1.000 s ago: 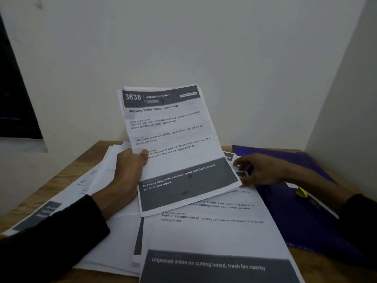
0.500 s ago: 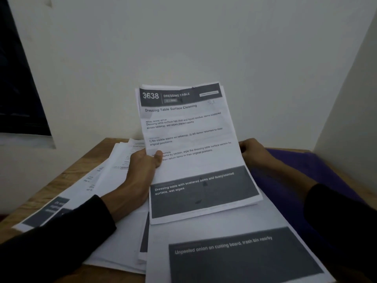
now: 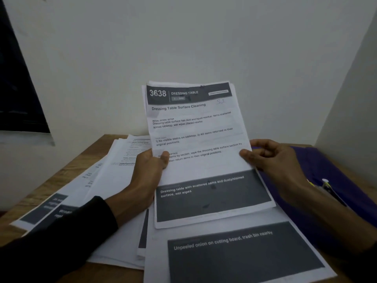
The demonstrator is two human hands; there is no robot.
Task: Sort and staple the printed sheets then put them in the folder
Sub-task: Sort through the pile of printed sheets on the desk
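Observation:
I hold a thin set of printed sheets (image 3: 202, 139) upright in front of me, headed "3638 Dressing Table". My left hand (image 3: 148, 172) grips its left edge, thumb on the front page. My right hand (image 3: 273, 162) pinches the right edge with thumb in front and fingers curled behind. Below lies another printed sheet (image 3: 234, 252) captioned "Unpeeled onion on cutting board". More loose sheets (image 3: 106, 180) are fanned out on the left of the wooden table (image 3: 67, 170). The purple folder (image 3: 334, 180) lies at the right, partly under my right forearm. No stapler is visible.
A pen with a yellow-and-white tip (image 3: 328, 186) lies on the folder beside my right wrist. White walls close the table in at the back and right. A dark window (image 3: 18, 88) is at the left.
My right hand has left the papers on the table near the folder, risen, and taken hold of the right edge of the sheets my left hand holds. The view has shifted.

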